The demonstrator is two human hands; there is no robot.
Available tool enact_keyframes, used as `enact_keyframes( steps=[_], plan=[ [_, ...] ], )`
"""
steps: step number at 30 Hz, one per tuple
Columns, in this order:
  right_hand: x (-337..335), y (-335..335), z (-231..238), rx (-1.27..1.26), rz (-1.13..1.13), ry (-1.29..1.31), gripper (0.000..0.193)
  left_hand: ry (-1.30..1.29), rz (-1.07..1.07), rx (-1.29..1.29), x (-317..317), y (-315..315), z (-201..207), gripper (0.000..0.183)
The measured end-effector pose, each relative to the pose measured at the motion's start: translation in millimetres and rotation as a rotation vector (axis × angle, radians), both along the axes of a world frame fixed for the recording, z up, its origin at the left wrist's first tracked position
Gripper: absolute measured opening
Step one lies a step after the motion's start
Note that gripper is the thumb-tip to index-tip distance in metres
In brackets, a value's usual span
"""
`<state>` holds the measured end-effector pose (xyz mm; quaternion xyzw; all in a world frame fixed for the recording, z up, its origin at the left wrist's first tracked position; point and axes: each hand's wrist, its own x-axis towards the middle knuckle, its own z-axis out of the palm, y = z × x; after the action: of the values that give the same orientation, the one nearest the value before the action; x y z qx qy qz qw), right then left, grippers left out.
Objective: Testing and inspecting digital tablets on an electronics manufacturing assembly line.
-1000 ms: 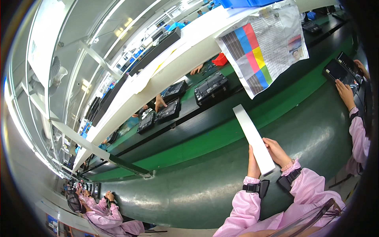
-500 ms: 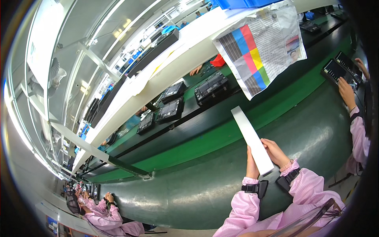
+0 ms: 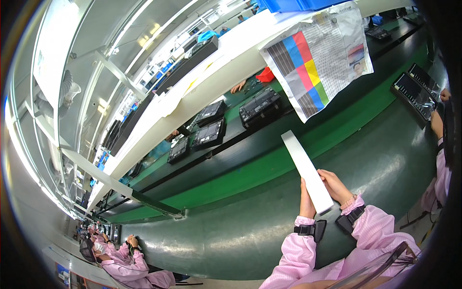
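Between my two hands is a long, narrow white box (image 3: 307, 171), tilted with its far end leaning to the left. My left hand (image 3: 307, 200) presses along its left side near the lower end, fingers mostly behind it. On the opposite side my right hand (image 3: 336, 187) grips the box, its fingers against the edge. Both wrists carry black straps over pink sleeves. Under the box lies the dark green bench top (image 3: 231, 231).
Beyond the bench, several black electronic units (image 3: 260, 107) stand on a line beside a red bin (image 3: 265, 74). A printed sheet (image 3: 320, 60) hangs from the white shelf (image 3: 231, 72). Co-workers sit at left (image 3: 122, 260) and right, the right one beside an opened black case (image 3: 416, 91).
My hands and the white box have hardly moved. The black units on the line have shifted slightly to the right. The right co-worker's hands have drawn back toward the near side of the case.
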<state>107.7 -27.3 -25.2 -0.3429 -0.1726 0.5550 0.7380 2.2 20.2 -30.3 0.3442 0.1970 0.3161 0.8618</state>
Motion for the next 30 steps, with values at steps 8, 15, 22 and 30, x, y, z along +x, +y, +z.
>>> enact_keyframes(
  steps=[8,15,22,30],
  plan=[
    [2.0,-0.2,-2.2,0.005,-0.003,-0.017,0.022,-0.005,-0.008,0.013,0.8,-0.1,3.2,0.049],
    [1.4,-0.4,-0.2,0.001,0.007,-0.002,0.021,0.016,0.004,0.03,-0.7,-1.3,4.7,0.05],
    [0.5,-1.5,5.2,-0.014,-0.006,-0.014,0.023,0.012,0.003,0.034,-0.4,-1.7,8.5,0.051],
    [0.5,-0.7,3.7,-0.003,-0.002,-0.011,0.023,0.012,0.014,0.037,1.1,-1.8,6.2,0.052]
  ],
)
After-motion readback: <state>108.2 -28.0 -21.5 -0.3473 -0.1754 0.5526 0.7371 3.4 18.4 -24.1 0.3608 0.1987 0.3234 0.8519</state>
